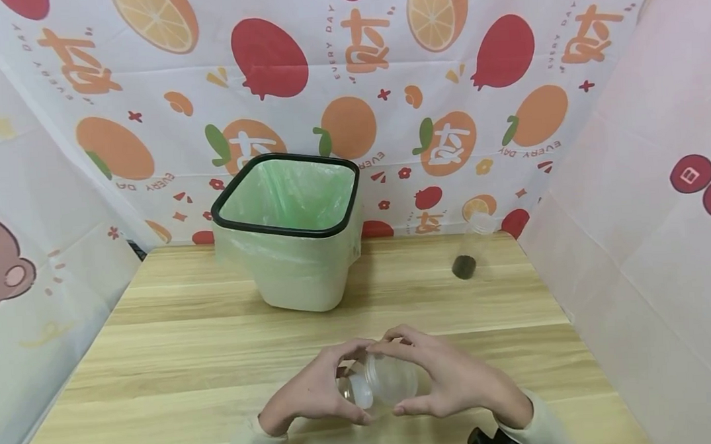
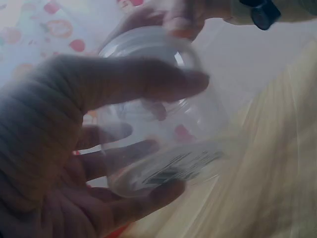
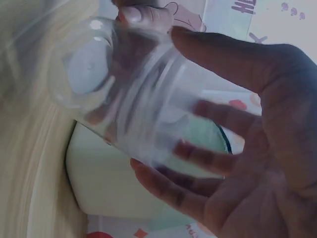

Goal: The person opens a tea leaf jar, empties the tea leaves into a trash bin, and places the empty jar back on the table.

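A clear plastic jar [image 1: 392, 381] is held low over the near part of the table between both hands. My left hand [image 1: 315, 389] curls round its left side, where a small white round part [image 1: 360, 391] shows. My right hand [image 1: 448, 373] grips the right side, thumb below and fingers over the top. In the left wrist view a printed label with a barcode [image 2: 171, 174] shows on the jar, and the left thumb lies across it. The right wrist view, blurred, shows ridges [image 3: 148, 99] round the jar near the right fingers.
A pale bin [image 1: 298, 277] with a black rim and a green liner stands at the back left of the wooden table [image 1: 176, 349]. A clear container with something dark at its bottom [image 1: 464, 267] stands at the back right. Fruit-printed cloth [image 1: 303, 118] hangs behind.
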### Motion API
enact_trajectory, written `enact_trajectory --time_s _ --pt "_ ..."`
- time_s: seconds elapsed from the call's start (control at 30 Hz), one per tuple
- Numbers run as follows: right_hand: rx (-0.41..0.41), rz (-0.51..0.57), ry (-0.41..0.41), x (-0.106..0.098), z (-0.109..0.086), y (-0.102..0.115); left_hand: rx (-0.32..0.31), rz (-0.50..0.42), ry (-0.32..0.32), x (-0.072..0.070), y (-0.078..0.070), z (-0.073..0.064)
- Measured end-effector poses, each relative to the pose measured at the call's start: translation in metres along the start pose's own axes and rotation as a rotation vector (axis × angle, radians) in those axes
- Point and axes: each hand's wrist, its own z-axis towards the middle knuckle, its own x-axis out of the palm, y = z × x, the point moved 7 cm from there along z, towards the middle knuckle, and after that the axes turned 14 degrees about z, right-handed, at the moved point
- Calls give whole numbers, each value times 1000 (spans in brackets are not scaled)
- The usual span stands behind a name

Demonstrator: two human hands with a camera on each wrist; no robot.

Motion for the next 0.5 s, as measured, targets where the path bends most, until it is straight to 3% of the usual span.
enact_trajectory --time_s 0.2,0.3,0.37,0.5 --pt "-194 15 117 5 0 19 98 -311 218 11 8 1" --pt "-217 43 141 6 -1 22 140 -409 270 15 8 0" --pt "-180 59 131 5 -1 19 150 -397 243 13 7 0" --pt "-50 57 28 2 -3 7 63 -153 74 3 4 0"
